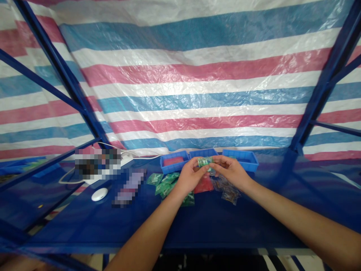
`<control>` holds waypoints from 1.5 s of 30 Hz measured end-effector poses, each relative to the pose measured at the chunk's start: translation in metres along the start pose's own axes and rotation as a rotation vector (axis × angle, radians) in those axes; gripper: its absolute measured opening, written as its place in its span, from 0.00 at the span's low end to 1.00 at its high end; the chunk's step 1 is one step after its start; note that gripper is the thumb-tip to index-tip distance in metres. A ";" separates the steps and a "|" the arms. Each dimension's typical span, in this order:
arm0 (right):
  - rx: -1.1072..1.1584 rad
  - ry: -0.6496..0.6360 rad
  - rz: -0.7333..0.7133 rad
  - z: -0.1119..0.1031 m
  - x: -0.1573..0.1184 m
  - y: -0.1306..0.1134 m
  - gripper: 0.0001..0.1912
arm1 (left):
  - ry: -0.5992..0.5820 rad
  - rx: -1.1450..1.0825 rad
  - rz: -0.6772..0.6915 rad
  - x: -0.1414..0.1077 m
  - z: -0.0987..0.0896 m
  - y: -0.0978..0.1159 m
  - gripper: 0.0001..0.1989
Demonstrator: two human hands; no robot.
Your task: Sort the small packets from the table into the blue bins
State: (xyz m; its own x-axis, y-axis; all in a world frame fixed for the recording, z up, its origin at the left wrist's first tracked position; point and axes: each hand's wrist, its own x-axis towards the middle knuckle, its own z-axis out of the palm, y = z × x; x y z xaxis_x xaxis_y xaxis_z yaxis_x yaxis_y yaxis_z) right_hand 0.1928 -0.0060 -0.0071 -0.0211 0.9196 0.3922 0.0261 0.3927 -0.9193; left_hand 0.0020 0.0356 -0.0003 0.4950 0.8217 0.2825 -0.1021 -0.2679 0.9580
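Observation:
Both hands meet over the table in front of the blue bins. My left hand (192,174) grips the left side of a small green packet (205,162). From the other side, the fingers of my right hand (229,170) close on the same packet. Green packets (166,185) lie in a loose pile by my left hand. A red packet (204,185) rests below the two hands. Under my right hand are clear packets with dark contents (230,194), too small to make out.
Blue bins stand behind the hands: one with red contents (174,167), one partly hidden, one at the right (248,161). A white oval object (99,194) and blurred items lie left on the blue table (220,229). Blue posts (316,90) flank a striped sheet.

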 end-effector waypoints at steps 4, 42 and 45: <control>0.136 -0.043 0.039 0.001 0.000 -0.001 0.17 | 0.005 -0.074 -0.010 0.001 0.003 -0.001 0.24; 0.005 0.013 0.022 -0.004 0.002 0.000 0.19 | 0.127 0.073 0.124 0.003 -0.002 -0.002 0.24; -0.012 0.114 -0.018 -0.008 0.004 0.003 0.19 | 0.181 0.198 0.152 0.002 -0.004 0.001 0.17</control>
State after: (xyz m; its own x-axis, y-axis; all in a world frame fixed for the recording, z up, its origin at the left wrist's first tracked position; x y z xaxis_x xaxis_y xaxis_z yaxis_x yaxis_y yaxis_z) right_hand 0.2012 -0.0014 -0.0080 0.0921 0.9073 0.4103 0.0386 0.4085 -0.9119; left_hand -0.0004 0.0390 0.0016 0.3237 0.8361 0.4429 0.0156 -0.4728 0.8810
